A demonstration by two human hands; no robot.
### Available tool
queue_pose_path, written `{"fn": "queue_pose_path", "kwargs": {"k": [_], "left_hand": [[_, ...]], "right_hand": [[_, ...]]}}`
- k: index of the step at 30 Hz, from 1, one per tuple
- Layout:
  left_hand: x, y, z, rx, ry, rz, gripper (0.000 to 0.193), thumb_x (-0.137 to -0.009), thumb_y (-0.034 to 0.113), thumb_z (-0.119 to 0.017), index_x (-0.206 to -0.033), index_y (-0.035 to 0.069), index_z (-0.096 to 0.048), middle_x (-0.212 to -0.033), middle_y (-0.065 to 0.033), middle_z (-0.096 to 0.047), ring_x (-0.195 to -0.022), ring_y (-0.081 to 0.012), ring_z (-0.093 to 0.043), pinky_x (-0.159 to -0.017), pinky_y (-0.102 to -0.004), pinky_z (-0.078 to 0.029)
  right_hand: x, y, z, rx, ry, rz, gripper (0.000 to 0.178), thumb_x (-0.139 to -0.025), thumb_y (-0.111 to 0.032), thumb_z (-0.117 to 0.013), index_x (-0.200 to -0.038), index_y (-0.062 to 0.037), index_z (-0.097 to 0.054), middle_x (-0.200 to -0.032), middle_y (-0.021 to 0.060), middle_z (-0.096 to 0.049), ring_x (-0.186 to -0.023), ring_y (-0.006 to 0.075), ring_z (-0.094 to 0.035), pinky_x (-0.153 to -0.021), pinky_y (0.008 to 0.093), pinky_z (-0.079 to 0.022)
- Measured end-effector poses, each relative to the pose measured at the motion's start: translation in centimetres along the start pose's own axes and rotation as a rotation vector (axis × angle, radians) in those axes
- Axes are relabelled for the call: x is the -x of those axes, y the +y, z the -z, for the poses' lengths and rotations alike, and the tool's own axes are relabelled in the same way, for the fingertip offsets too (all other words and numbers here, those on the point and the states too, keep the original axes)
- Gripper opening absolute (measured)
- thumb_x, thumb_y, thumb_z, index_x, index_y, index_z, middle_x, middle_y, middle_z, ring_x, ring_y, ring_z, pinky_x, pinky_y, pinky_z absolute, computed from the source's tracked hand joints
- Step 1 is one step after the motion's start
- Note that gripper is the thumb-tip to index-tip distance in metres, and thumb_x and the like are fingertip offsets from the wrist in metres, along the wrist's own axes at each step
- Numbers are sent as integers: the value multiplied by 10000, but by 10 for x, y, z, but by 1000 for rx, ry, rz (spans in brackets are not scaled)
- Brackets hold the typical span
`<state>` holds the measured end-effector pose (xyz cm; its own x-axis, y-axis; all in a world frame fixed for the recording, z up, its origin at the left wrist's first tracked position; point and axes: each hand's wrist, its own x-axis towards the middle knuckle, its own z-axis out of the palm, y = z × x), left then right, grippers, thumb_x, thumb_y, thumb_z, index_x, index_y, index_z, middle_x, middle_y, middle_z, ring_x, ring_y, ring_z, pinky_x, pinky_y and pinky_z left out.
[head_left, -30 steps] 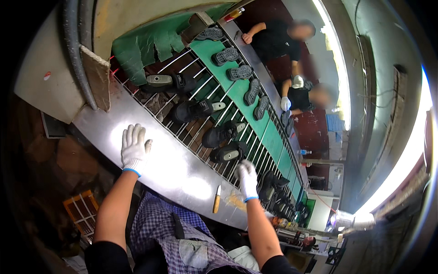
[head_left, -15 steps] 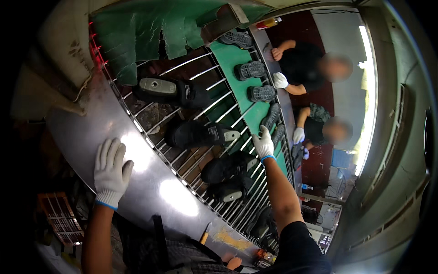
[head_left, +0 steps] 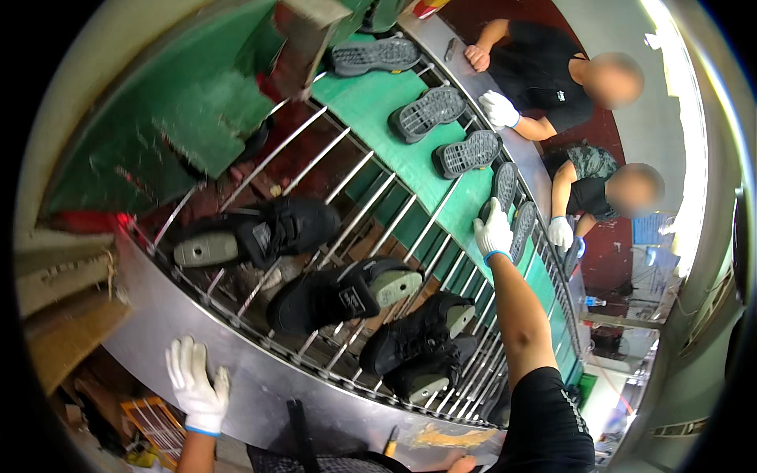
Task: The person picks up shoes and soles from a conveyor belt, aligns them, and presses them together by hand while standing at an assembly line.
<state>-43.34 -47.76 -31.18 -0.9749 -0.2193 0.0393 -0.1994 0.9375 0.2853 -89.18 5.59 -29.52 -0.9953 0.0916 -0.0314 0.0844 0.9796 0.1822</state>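
Observation:
My left hand (head_left: 197, 386), in a white knit glove, is open with its fingers stretched out over the near metal ledge (head_left: 260, 386) and holds nothing. My right hand (head_left: 494, 234), gloved the same way, reaches out over the green strip (head_left: 410, 150). Its index finger is extended and meets the near end of a black shoe sole (head_left: 505, 186). Close beside it lies another sole (head_left: 522, 229). On the metal rods between my hands lie several black shoe uppers (head_left: 327, 299) with pale grey lasts (head_left: 396, 288) in them.
More black soles (head_left: 426, 113) lie further along the green strip. A torn green sheet (head_left: 158, 134) and a metal bracket (head_left: 303, 47) cover the far left end. Two people stand across the line, one with a gloved hand (head_left: 498, 109) by its edge. A yellow-handled tool (head_left: 391, 443) lies on my ledge.
The view has shifted, so the rods and shoes sit closer and larger. My right hand has come to the end of a sole; my left remains open by the ledge.

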Motion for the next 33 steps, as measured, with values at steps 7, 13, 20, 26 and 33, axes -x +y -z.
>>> {"fn": "queue_pose_path", "kwargs": {"k": [7, 13, 20, 26, 33], "left_hand": [[1, -9, -6, -29, -91, -14, 585, -1016, 370, -568, -1417, -54, -523, -1541, -302, -463, -1468, -539, -375, -1230, -677, -255], [7, -2, 3, -53, -37, 11, 582, -1008, 358, -585, -1406, -63, -536, -1532, -298, -466, -1466, -535, -375, -1234, -668, -259], [-3, -15, -5, 18, -88, 11, 595, -992, 361, -615, -1422, -42, -532, -1554, -264, -465, -1485, -514, -362, -1243, -663, -254], [-3, -21, -8, 1, -18, -28, 592, -994, 348, -613, -1451, -14, -512, -1562, -242, -476, -1488, -495, -377, -1246, -652, -268], [-4, -26, -12, 13, 17, -33, 572, -997, 333, -605, -1436, -26, -533, -1562, -247, -476, -1484, -484, -389, -1252, -637, -273]], "right_hand": [[-43, -13, 7, -356, 132, 97, 607, -929, -207, -641, -1514, -156, -489, -1225, 247, -687, -1083, 424, -686, -958, 499, -540], [-27, -135, 7, -243, 166, 169, 448, -955, -300, -663, -1383, -185, -598, -1097, 225, -672, -988, 427, -680, -877, 546, -530], [-14, -104, -1, -387, 261, 98, 173, -1007, -258, -616, -1134, -188, -712, -1027, 192, -687, -973, 414, -683, -867, 519, -536], [35, -111, 75, -785, 196, 154, 268, -995, -159, -629, -1224, -32, -688, -1100, 179, -744, -1065, 307, -712, -949, 384, -527], [231, -165, 197, -852, 1, 284, 137, -974, -100, -648, -1096, -51, -685, -893, 105, -686, -819, 173, -656, -732, 318, -544]]}}
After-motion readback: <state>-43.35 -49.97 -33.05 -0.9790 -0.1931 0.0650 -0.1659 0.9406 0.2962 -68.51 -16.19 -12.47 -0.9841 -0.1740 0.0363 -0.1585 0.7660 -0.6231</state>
